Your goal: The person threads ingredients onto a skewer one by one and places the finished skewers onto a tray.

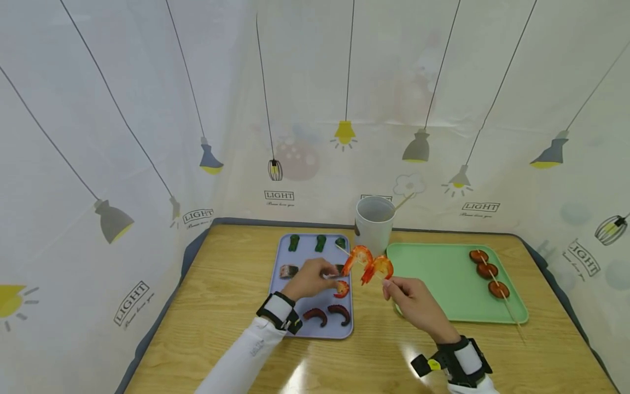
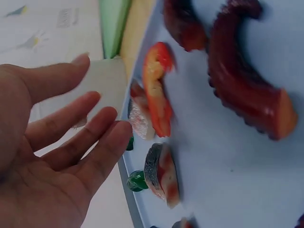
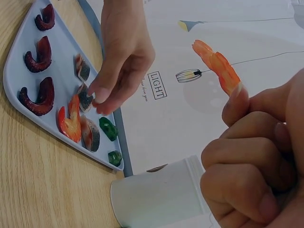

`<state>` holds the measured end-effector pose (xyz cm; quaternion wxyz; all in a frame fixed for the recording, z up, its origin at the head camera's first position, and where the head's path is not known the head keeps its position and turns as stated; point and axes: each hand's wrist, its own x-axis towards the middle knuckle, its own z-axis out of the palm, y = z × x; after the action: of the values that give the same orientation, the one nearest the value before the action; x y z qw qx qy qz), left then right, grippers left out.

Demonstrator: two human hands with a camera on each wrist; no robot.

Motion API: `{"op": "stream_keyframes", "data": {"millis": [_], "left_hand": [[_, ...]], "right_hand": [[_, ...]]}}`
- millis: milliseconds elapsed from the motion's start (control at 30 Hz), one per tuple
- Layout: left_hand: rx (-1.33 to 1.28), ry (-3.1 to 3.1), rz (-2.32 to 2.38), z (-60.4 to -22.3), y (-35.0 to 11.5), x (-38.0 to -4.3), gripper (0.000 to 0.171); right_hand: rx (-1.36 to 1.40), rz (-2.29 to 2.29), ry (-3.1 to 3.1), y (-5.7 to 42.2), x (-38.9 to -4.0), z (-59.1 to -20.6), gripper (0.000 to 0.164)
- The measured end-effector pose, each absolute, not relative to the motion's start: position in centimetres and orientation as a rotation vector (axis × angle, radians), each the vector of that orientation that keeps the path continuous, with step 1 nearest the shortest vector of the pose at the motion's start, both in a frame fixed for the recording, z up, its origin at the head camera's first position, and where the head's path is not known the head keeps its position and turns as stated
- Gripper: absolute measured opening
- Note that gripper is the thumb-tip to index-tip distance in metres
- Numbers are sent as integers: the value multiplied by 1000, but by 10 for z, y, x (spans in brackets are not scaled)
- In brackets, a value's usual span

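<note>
My right hand [image 1: 415, 303] pinches a skewer [image 1: 341, 249] that carries two orange toy shrimps [image 1: 381, 267], held up between the two trays. The stick's pale tip points up and left. My left hand [image 1: 310, 279] hovers over the lavender tray [image 1: 307, 253], its fingers loosely bent and nothing between them in the left wrist view. Close to its fingertips lies a single shrimp [image 2: 156, 88] on that tray. Around it are toy fish pieces [image 2: 161, 175], dark red octopus tentacles [image 2: 242, 76] and green pieces [image 3: 108, 128].
A light green tray [image 1: 433, 268] stands on the right, with a skewer of three brown round pieces [image 1: 487, 270] across its right side. Behind the trays is a white cup [image 1: 374, 227] with a stick in it. A patterned curtain [image 1: 315, 109] surrounds the wooden table [image 1: 374, 355].
</note>
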<state>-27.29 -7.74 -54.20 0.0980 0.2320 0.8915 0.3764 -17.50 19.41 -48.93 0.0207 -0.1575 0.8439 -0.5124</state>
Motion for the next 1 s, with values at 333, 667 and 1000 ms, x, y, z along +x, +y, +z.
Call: {"op": "stream_keyframes", "data": {"millis": [333,667,1000], "left_hand": [[757,2946,522,-555,-61,-274,12],[727,2933,537,-567,-61,-279,7],[708,2810,796,-559,-68,-271,14]], "right_hand": [[-459,-1597,2586,194,-173,-488,36],[-430,-1599,2578,194,-172,-489,35],[-450,-1590,2608,196,-173,-489,35]]}}
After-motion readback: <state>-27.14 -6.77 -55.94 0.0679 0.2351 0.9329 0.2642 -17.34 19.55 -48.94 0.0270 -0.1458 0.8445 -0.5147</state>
